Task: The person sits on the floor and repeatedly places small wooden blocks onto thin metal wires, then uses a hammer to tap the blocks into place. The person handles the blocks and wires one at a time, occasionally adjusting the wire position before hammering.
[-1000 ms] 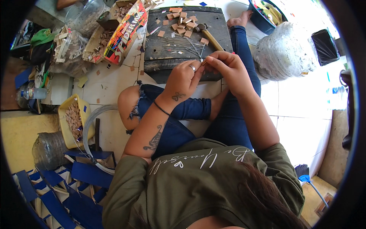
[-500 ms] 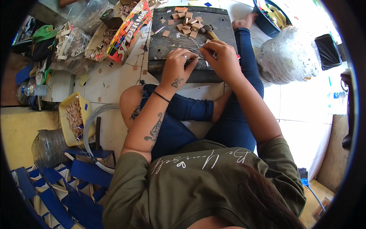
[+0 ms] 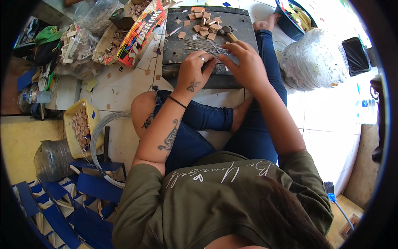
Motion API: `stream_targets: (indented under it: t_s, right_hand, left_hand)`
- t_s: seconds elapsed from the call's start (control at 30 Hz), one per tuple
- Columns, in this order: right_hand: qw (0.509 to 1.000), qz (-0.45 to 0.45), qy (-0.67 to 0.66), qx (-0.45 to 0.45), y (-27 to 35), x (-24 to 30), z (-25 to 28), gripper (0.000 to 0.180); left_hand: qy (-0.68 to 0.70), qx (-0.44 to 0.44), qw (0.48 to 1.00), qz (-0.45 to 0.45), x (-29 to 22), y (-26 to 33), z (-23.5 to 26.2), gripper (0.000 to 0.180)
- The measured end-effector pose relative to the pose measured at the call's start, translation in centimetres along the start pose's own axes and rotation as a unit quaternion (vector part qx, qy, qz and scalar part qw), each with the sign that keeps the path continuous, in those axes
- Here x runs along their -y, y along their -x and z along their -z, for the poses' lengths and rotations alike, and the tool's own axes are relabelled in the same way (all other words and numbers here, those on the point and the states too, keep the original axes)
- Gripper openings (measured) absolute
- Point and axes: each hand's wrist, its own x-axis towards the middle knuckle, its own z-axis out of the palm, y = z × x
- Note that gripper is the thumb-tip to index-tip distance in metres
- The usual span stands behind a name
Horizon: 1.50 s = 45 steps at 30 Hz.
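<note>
My left hand point(image 3: 193, 69) is above the front part of a dark low worktable point(image 3: 175, 56), thumb and fingertips pinched together. Whatever they grip is too small to make out. Just to its right, my right hand point(image 3: 248, 66) holds its thumb near the left fingertips, with its other fingers apart from the thumb, over a loose bundle of thin metal wires point(image 3: 198, 44). Beyond the wires lies a heap of small square wooden pieces point(image 3: 204, 28). A hammer point(image 3: 226, 31) with a wooden handle rests beside the heap, partly behind my right hand.
At left stand a colourful printed carton point(image 3: 139, 35), a yellow tub point(image 3: 93, 124) of wooden pieces and a coil of wire point(image 3: 96, 145). Several blue boxes point(image 3: 62, 220) are stacked lower left. A dark basin point(image 3: 292, 20) and a plastic-wrapped bundle point(image 3: 313, 60) sit at right.
My right hand's fingers have spread and moved slightly forward over the wires. My left hand stays pinched in nearly the same place.
</note>
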Motion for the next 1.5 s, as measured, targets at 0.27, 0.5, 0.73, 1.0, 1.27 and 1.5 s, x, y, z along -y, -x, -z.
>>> stream_targets:
  t_s: [0.27,0.5,0.73,1.0,1.27,1.5]
  right_hand:
    - [0.967,-0.167,0.180,0.069,8.0,-2.9,3.0,0.052]
    - [0.961,-0.238,-0.130,0.046,8.2,-1.3,6.4,0.036]
    - [0.967,-0.195,-0.137,0.094,10.7,4.2,10.6,0.037]
    - [0.978,-0.162,-0.059,0.114,10.6,5.8,11.4,0.038]
    - [0.982,-0.136,-0.071,0.106,10.4,5.4,11.1,0.038]
    - [0.981,-0.143,-0.067,0.115,10.6,5.1,11.1,0.038]
  left_hand:
    - [-0.010,-0.058,0.998,-0.011,0.3,0.3,-1.1,0.007]
    - [-0.057,-0.059,0.996,-0.040,0.4,0.4,-0.9,0.008]
    - [-0.031,-0.057,0.997,-0.028,0.7,0.6,-1.2,0.007]
    - [-0.070,-0.064,0.994,-0.061,0.7,0.5,-1.1,0.006]
    - [-0.048,-0.072,0.995,-0.045,0.7,0.7,-1.3,0.005]
    - [-0.043,-0.076,0.995,-0.041,0.7,0.7,-1.3,0.005]
